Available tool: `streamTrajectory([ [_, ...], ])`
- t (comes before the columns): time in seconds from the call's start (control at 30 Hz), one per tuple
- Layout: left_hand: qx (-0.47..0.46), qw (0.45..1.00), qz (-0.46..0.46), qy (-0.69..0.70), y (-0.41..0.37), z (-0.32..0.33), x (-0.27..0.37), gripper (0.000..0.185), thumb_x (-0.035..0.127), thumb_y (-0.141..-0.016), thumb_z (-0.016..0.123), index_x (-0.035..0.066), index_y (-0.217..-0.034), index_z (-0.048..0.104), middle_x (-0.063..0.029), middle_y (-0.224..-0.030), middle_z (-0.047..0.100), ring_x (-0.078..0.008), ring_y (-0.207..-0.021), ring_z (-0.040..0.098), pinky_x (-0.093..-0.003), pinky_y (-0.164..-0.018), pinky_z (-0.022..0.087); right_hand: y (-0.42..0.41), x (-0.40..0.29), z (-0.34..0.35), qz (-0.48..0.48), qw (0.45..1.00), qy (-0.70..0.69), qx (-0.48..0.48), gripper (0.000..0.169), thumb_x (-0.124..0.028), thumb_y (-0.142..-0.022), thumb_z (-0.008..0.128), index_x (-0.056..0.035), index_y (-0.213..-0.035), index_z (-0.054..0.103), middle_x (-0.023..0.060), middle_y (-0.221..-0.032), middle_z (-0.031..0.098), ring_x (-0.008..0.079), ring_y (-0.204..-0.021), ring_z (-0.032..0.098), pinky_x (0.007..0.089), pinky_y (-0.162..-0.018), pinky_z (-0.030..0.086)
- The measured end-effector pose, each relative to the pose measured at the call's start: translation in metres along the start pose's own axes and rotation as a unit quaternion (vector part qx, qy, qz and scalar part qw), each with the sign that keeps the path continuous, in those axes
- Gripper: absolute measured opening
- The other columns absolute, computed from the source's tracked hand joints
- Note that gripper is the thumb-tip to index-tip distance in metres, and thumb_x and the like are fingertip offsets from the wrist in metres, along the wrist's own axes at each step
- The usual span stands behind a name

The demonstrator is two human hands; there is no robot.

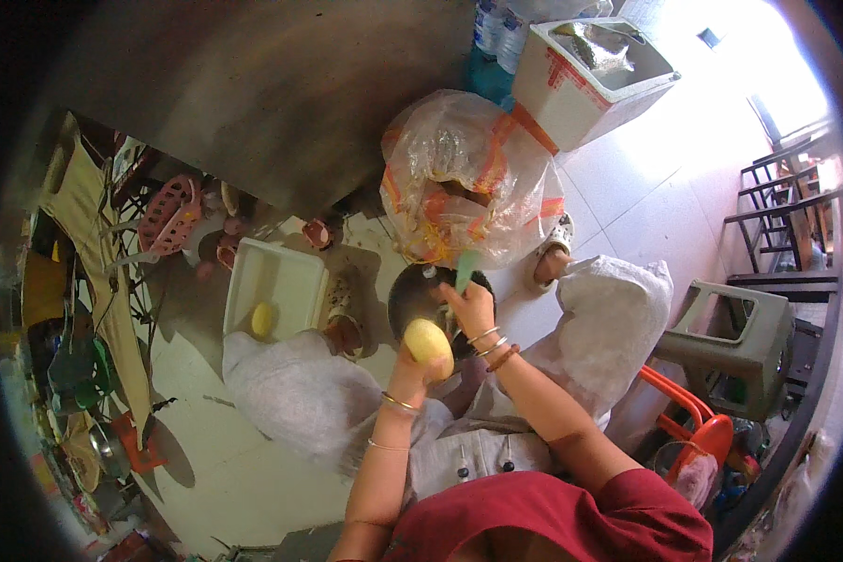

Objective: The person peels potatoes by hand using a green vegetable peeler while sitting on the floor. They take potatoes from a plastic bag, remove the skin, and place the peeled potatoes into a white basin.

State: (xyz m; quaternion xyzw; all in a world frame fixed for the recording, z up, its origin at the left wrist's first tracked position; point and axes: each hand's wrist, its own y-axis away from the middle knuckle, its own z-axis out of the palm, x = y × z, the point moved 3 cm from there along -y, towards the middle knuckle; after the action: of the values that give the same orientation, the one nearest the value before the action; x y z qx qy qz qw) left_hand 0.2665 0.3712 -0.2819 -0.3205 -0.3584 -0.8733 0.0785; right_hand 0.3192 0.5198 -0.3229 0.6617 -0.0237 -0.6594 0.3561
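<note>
My left hand (pixel 416 372) holds up a smooth, pale yellow oval fruit or vegetable (pixel 428 344), gripped at its lower end. Just to the right and farther forward, my right hand (pixel 473 308) is closed on a green-handled tool (pixel 466 270). The handle points up and away from me; its working end is hidden, so I cannot tell which tool it is. Beneath both hands a round black basin (pixel 402 298) stands on the floor between my legs. Another yellow oval piece (pixel 261 319) lies in a white rectangular tub (pixel 312 270) beyond my left knee.
A clear plastic sack with orange stripes (pixel 456 147) stands open past the basin. Behind it are a foam box (pixel 562 98) and wrapped water bottles (pixel 502 31). A grey plastic stool (pixel 737 337) and an orange chair (pixel 702 435) are at right; a pink basket (pixel 171 214) is at left.
</note>
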Motion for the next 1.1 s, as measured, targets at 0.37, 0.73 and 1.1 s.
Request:
streamTrajectory([
  [0.37,0.077,0.981,0.147,0.096,-0.006,-0.025,-0.003,0.054,0.004,-0.072,0.069,0.011,-0.116,0.039,-0.011,-0.122,0.047,-0.0236,-0.109,0.05,-0.038,-0.086,0.048,0.011,0.005,-0.001,0.182,0.938,-0.295,0.015,0.024,-0.022,-0.088,0.055,0.0026,-0.09,0.055,0.017,-0.084,0.065,0.0231,-0.07,0.063,0.0305,-0.059,0.053],
  [0.73,-0.02,0.907,0.153,-0.391,-0.017,-0.016,-0.013,0.052,0.018,-0.067,0.074,0.005,-0.112,0.053,-0.0099,-0.099,0.063,-0.0233,-0.082,0.064,-0.0361,-0.072,0.053,0.039,-0.041,0.02,-0.009,0.992,0.033,-0.121,0.025,-0.022,-0.087,0.059,0.0015,-0.079,0.063,0.0073,-0.074,0.067,0.0096,-0.064,0.059,0.0231,-0.056,0.047],
  [1.1,0.009,0.908,0.16,-0.386,0.0,0.007,0.02,0.055,0.013,-0.056,0.079,0.005,-0.105,0.055,-0.0152,-0.1,0.062,-0.0263,-0.09,0.062,-0.0354,-0.078,0.048,0.003,-0.004,0.007,0.217,0.963,-0.154,-0.035,0.026,-0.019,-0.084,0.062,0.0051,-0.087,0.054,0.0134,-0.075,0.061,0.0218,-0.061,0.063,0.0317,-0.054,0.056],
])
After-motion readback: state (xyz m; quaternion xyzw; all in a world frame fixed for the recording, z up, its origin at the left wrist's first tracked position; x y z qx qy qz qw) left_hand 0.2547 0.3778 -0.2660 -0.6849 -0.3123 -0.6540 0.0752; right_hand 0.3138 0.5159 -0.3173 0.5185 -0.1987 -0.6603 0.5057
